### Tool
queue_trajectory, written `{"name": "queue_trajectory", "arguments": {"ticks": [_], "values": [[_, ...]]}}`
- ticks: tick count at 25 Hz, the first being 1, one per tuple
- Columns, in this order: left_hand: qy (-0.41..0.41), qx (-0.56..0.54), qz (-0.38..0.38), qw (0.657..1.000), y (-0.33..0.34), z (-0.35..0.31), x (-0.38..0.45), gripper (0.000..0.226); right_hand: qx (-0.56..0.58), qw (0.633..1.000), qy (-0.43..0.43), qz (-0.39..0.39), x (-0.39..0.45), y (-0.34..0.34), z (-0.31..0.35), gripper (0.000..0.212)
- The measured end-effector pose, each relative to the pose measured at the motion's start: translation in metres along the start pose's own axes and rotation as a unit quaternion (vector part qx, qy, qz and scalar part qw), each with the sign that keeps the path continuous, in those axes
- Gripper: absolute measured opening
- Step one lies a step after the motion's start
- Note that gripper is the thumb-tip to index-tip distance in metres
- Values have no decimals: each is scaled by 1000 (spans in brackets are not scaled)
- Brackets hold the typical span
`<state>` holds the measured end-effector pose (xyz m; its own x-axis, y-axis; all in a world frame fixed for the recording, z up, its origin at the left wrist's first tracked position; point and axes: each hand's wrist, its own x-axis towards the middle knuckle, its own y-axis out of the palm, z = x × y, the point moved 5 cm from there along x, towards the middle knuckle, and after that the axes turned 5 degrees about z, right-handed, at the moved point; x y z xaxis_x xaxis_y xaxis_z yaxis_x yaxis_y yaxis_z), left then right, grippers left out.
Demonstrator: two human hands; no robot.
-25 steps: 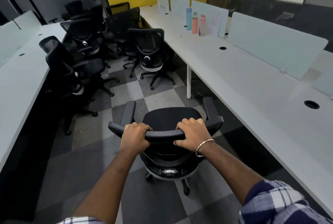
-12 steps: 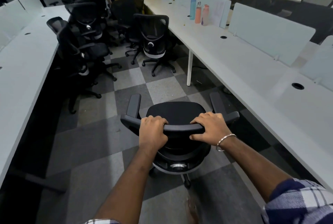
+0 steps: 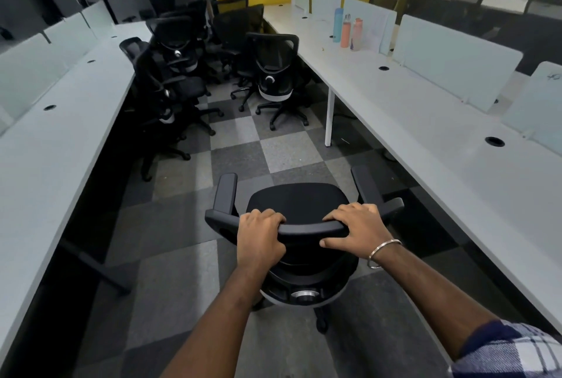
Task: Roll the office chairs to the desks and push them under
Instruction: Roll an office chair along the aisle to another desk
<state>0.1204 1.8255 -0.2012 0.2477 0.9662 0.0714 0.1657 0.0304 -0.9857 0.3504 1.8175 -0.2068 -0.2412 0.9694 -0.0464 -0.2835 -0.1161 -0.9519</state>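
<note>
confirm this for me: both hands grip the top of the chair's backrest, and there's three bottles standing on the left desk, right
Not quite. Left hand and right hand do grip the chair's backrest, but the three bottles stand on the right desk, not the left one, as the head view shows.

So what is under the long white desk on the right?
Under the long white desk, one white leg and grey checkered carpet show. No chair sits under it. Further toward the camera, the desktop covers the space below.
</note>
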Motion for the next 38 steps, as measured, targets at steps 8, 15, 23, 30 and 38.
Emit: {"name": "queue_trajectory", "arguments": {"ticks": [8,15,23,30,38], "values": [[-37,24,19,999,-4,-54,-116,38,-5,998,-59,5,-113,10,1,66],[-52,13,17,998,0,-107,-228,38,-15,997,-80,14,-225,13,2,57],[-25,-10,8,1000,1,-164,-349,36,-30,998,-55,17,-351,23,6,63],[14,-26,-8,1000,4,-208,-468,33,-29,999,-23,1,-483,33,19,70],[45,-22,7,999,5,-268,-595,35,-13,1000,-17,-14,-629,41,23,67]]}}
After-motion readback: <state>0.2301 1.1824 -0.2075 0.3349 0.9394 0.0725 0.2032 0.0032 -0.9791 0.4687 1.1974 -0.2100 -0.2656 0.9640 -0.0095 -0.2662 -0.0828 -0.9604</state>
